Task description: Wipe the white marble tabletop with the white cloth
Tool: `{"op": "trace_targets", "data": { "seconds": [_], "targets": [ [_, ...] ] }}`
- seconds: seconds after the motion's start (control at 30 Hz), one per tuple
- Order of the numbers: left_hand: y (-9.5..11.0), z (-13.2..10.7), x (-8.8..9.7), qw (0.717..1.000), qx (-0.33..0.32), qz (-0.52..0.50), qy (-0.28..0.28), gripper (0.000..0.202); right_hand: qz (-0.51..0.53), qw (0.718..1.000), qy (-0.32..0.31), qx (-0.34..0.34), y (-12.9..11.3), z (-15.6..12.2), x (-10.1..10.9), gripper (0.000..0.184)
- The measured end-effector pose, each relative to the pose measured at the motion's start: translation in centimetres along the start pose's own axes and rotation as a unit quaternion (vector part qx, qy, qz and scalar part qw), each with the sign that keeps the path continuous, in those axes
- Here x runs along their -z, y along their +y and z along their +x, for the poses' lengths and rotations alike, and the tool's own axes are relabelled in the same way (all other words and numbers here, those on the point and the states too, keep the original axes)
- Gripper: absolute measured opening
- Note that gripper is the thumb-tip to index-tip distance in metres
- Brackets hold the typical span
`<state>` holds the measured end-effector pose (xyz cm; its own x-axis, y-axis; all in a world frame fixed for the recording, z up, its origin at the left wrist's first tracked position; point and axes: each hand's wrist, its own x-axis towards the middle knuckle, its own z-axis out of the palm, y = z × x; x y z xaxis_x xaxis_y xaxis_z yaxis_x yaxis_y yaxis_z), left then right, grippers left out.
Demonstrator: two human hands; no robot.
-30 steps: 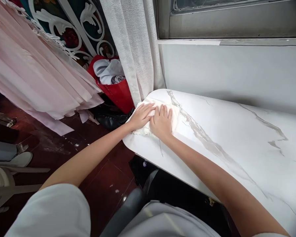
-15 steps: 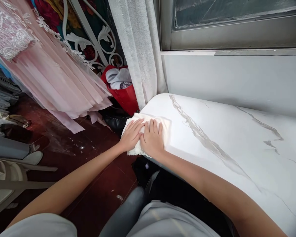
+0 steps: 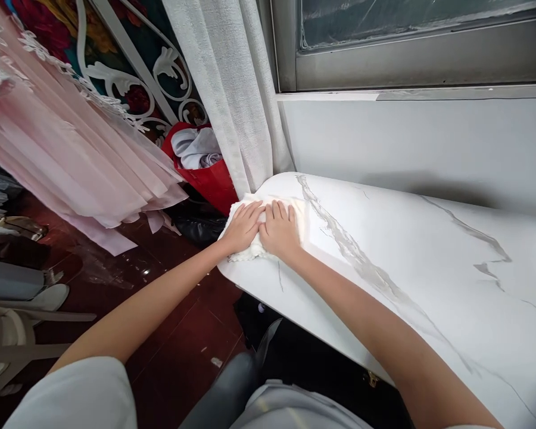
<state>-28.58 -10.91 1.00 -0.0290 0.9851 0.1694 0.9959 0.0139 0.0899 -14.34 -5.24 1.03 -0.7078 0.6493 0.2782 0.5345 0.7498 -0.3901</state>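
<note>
A white fluffy cloth (image 3: 302,213) lies at the left end of a white marble-patterned table (image 3: 429,262). Both my hands press flat on it, side by side. My left hand (image 3: 242,226) covers the cloth's left part at the table's rounded edge, fingers stretched out. My right hand (image 3: 279,229) lies just right of it, fingers together and flat on the cloth. Most of the cloth is hidden under my hands.
A white curtain (image 3: 226,89) hangs just behind the table's left end. A red bag (image 3: 209,176) with grey clothes stands on the dark red floor, beside pink dresses (image 3: 71,155). A grey wall (image 3: 406,143) and window frame run behind the table. White chairs (image 3: 13,322) stand at left.
My hands and the cloth slid toward the table's near-left edge, then moved back up a little onto the table top. The camera view shifted slightly.
</note>
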Motion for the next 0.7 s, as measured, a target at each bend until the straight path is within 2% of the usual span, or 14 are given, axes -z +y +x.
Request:
{"op": "trace_targets", "data": {
  "seconds": [0.2, 0.43, 0.57, 0.7],
  "targets": [
    [0.1, 6.8, -0.9, 1.000, -0.005, -0.005, -0.008, 0.049, -0.017, 0.999, 0.021, -0.023, 4.7, 4.5, 0.1, 0.056],
    [0.0, 14.1, -2.4, 1.000, 0.003, -0.025, 0.014, 0.048, -0.038, 0.999, 0.004, -0.027, 9.8, 9.5, 0.7, 0.059],
    [0.2, 17.2, -3.2, 0.999, -0.030, -0.035, 0.021, 0.047, -0.043, 0.998, 0.003, -0.051, 12.2, 10.6, 1.4, 0.060],
    [1.1, 19.0, -3.7, 0.998, -0.043, -0.038, 0.024, 0.046, -0.048, 0.998, -0.006, -0.034, 14.6, 10.3, 2.6, 0.060]
  ]
}}
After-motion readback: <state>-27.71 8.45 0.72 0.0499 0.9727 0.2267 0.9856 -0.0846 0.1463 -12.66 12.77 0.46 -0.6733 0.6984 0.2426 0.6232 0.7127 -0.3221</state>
